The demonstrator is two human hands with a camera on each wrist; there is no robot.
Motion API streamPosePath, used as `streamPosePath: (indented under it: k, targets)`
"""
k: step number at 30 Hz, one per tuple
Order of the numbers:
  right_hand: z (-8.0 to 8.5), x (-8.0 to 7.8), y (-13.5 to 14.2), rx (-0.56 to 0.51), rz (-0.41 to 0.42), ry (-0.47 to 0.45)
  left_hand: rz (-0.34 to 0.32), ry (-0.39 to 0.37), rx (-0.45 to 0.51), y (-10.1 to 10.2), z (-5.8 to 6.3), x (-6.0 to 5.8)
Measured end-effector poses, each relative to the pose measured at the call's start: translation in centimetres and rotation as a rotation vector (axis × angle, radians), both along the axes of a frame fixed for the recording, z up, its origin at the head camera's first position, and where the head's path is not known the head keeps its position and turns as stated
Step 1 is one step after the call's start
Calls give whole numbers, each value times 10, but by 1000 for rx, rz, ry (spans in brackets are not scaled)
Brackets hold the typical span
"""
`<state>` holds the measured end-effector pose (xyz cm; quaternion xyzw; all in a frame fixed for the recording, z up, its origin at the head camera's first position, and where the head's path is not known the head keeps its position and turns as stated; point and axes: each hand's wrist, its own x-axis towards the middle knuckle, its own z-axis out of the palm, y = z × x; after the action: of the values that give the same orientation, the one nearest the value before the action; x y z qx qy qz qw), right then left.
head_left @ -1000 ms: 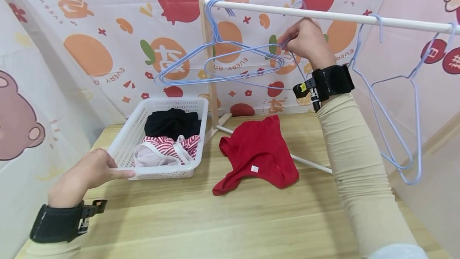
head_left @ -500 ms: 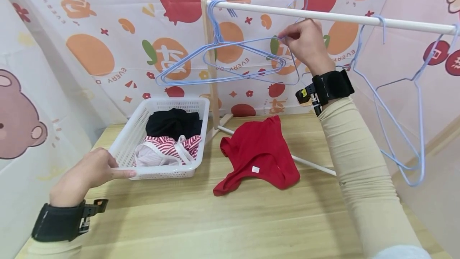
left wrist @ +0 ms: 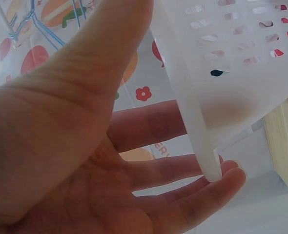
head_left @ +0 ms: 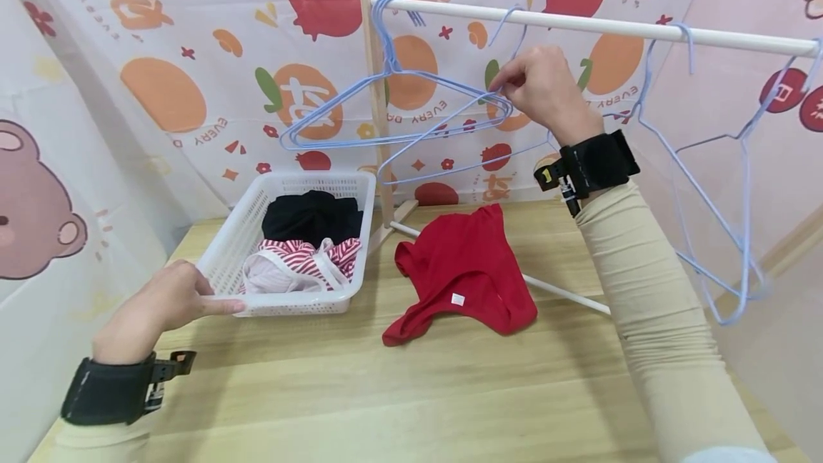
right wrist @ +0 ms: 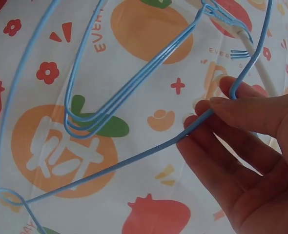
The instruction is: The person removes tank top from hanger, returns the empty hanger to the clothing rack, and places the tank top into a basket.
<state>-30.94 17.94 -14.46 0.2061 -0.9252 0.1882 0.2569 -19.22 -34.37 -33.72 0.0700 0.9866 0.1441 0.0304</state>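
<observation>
My right hand (head_left: pixel 543 88) pinches a blue wire hanger (right wrist: pixel 119 165) at the base of its hook, between thumb and fingertips. In the head view its hook crosses over the white rail (head_left: pixel 598 26), and its body slants down to the left. With the thumb over the front left corner, my left hand (head_left: pixel 170 297) holds the rim of a white plastic basket (head_left: pixel 296 300); its fingers are under the rim in the left wrist view. Inside lie a black garment (head_left: pixel 311 216) and a red-and-white striped garment (head_left: pixel 298 266). A red garment (head_left: pixel 463 270) with a white label is spread on the table.
Several blue hangers (head_left: pixel 390 70) hang bunched at the rail's left end, close to the held one. Two more hangers (head_left: pixel 720 220) hang at the right. A wooden post (head_left: pixel 376 113) carries the rail, and a white lower bar (head_left: pixel 566 296) runs behind the red garment.
The held hanger's hook has come down from behind and above the rail to lie across it, and its body has tilted. My left hand stays on the basket rim.
</observation>
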Motion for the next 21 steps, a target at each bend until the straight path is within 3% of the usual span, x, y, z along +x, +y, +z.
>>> streamPosePath:
  k: [13,21]
  targets:
    - [-2,11,2,-12,6,-34,14,-44,-9,2,4,0]
    - [-8,9,5,-130,9,-14,10,-40,-17,2,4,-4]
